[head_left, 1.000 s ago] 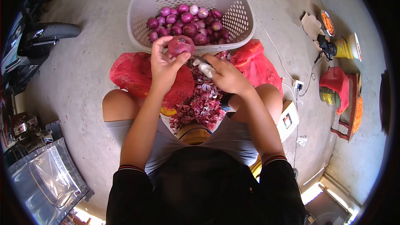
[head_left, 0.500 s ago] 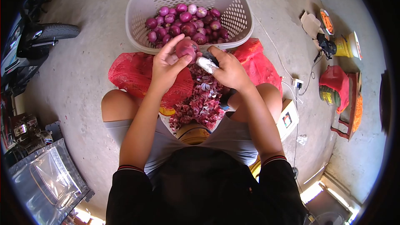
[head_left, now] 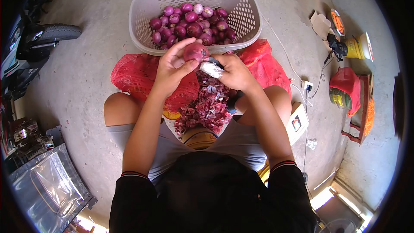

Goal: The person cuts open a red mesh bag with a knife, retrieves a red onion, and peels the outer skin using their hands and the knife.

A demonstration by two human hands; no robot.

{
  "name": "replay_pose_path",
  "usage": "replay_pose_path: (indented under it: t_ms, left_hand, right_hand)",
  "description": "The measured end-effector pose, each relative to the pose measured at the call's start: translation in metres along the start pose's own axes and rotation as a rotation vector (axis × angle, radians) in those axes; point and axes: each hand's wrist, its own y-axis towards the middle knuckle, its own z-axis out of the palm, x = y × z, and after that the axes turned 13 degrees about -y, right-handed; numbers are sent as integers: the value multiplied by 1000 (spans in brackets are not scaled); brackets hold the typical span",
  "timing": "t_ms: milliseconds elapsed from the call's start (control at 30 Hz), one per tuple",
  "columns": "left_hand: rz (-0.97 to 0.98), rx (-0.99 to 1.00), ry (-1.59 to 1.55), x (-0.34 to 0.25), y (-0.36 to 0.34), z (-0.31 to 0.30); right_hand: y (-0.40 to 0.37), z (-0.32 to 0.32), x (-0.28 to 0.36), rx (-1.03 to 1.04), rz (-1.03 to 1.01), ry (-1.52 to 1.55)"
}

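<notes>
My left hand (head_left: 173, 65) is closed around a red onion (head_left: 196, 52), fingers behind it and thumb at its near side. My right hand (head_left: 236, 73) grips a small dark tool (head_left: 217, 62) against the onion's right side; its blade, if any, is hidden. A white wrapping (head_left: 211, 70) shows at the front of the right hand, touching the onion's lower edge. Beneath both hands lies a heap of purple onion skins (head_left: 205, 110). Just beyond them stands a grey perforated basket (head_left: 137, 21) holding many red onions (head_left: 192, 29).
Red mesh sacks (head_left: 142, 77) lie on both sides of the peel heap, the right sack (head_left: 269, 67) near my knee. A yellowish container (head_left: 199, 139) sits between my thighs. A power cable with a socket (head_left: 307, 85) runs along the right floor. A motorbike wheel (head_left: 54, 33) is at left.
Both hands have shifted slightly; the onion has turned a little in my left hand, and my right hand has moved slightly left and down against it.
</notes>
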Motion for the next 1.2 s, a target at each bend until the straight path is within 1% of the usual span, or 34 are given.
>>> replay_pose_path:
  t_ms: [100,200,300,400,500,600,700,800,900,1000,1033,1133,1200]
  left_hand:
    - [-14,23,29,-1,-1,0]
    - [8,8,-3,1,0,-1]
    - [5,-1,-37,1,0,-1]
    - [6,-17,-40,3,0,-1]
    - [12,-49,-50,3,1,0]
    - [40,-78,-78,4,1,-2]
    - [51,-154,-97,5,2,-4]
    - [95,-185,-54,5,3,-3]
    - [88,-244,-18,4,6,-1]
    - [-85,-285,-110,4,2,-5]
    - [-84,-330,-42,8,4,-5]
    - [32,-215,316,12,0,5]
    - [-4,-174,371,18,0,-7]
  right_hand:
    - [0,-1,-5,43,-34,-155]
    - [-1,1,-6,-6,-75,-280]
    - [-2,-2,1,-72,-137,-359]
    - [-1,0,3,-55,-210,-457]
    - [0,0,0,-91,-225,-474]
    - [1,-3,6,-134,-167,-400]
    - [-1,-8,7,-28,-92,-393]
    - [-1,-7,11,-63,-43,-398]
    - [-1,-7,12,-116,-42,-429]
    - [-1,-4,12,-114,-70,-456]
    - [-1,-3,13,-108,-74,-463]
    - [-2,-2,14,-83,-68,-448]
    - [-3,-2,14,-51,-35,-392]
